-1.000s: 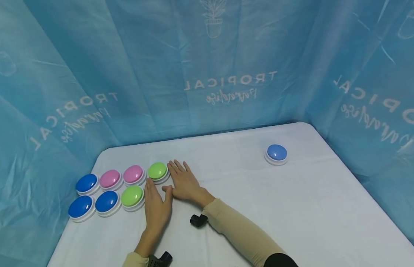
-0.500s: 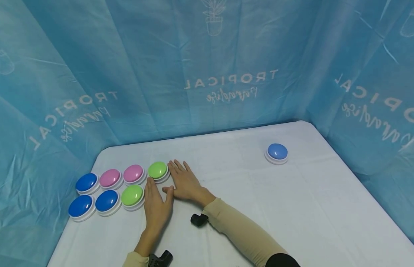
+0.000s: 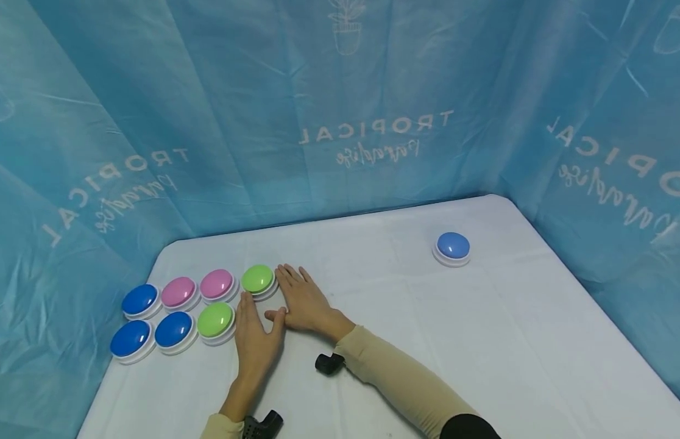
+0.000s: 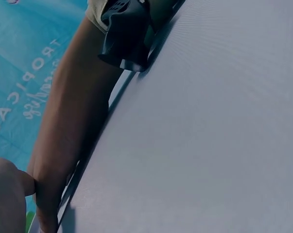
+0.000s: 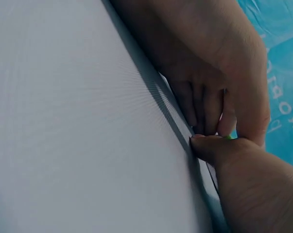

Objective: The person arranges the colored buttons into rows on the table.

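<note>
My left hand [image 3: 256,338] lies beside a green domed button [image 3: 216,319] in the front row. Its straight fingers reach up to the near edge of another green button [image 3: 258,278] in the back row. On that button's right side, the straight fingertips of my right hand [image 3: 305,302] rest against or very close to its white base. The two thumbs meet between the hands. Both hands also show in the wrist views, the left thumb [image 4: 8,194] lying against the right hand [image 4: 49,184]. Whether the fingers press the bases is hidden there.
Left of the green buttons stand pink ones [image 3: 178,291] [image 3: 216,283] and blue ones [image 3: 139,299] [image 3: 130,338] [image 3: 173,328], in two rows near the table's left edge. One blue button [image 3: 453,245] stands apart at the far right of the white table [image 3: 482,341]. Blue curtains [image 3: 318,183] enclose its back and sides.
The hands and buttons keep their places on the table. The head view has shifted slightly.
</note>
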The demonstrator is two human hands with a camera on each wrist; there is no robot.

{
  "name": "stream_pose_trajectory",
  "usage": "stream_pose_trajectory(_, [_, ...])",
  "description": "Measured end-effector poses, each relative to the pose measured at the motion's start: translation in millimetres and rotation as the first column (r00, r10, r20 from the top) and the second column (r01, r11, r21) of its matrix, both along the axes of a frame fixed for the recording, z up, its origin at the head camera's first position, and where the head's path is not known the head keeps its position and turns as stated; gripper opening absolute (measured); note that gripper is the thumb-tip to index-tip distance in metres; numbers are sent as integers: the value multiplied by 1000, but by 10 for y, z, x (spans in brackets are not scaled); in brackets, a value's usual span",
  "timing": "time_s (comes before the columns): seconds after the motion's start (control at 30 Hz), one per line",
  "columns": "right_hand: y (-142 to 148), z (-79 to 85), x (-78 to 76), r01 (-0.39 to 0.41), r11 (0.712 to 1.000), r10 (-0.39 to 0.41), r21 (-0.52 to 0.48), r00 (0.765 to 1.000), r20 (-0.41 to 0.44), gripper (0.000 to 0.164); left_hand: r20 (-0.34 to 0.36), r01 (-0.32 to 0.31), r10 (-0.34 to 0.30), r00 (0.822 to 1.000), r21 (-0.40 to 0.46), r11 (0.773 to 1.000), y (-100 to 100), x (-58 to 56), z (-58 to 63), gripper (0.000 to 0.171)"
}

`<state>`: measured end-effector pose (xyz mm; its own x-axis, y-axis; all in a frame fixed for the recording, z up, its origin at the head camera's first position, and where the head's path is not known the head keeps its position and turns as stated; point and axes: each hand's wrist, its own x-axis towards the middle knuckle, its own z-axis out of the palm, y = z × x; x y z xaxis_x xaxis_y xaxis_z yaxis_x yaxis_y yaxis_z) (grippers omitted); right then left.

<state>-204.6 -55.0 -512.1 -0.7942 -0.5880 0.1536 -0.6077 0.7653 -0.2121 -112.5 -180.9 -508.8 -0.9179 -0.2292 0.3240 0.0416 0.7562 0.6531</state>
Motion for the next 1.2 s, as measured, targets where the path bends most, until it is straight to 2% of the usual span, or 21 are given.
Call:
stream_pose_trajectory(0.27, [-14, -23, -114, 3, 999, -3, -36, 1000, 1, 104, -5, -16, 16, 1000, 102, 995, -19, -67, -11, 87])
stream_pose_trajectory(0.5, [20, -23, -119, -6, 999, 6, -48, 1000, 11, 109, -17, -16, 17, 1000, 74, 997, -20, -64, -28, 89])
stream_pose_trajectory(0.7, [140, -62, -69, -2, 998, 4, -61, 999, 40, 110, -5, 11, -10, 1000, 59, 998, 27, -2, -12, 91])
stream_pose_trajectory(0.8, [264, -72, -34, 6, 996, -2, -84, 999, 51, 109, 4, 50, -50, 999, 50, 998, 73, 18, -8, 92])
stream_pose_trajectory(0.93, [444, -81, 28, 26, 994, -20, -110, 998, 56, 108, -1, 135, -135, 991, 0, 991, 133, 39, -15, 94])
stream_pose_trajectory(1.2, [841, -69, 170, 97, 986, -89, -135, 994, 60, 104, -16, 309, -313, 950, -114, 944, 320, 22, -42, 100])
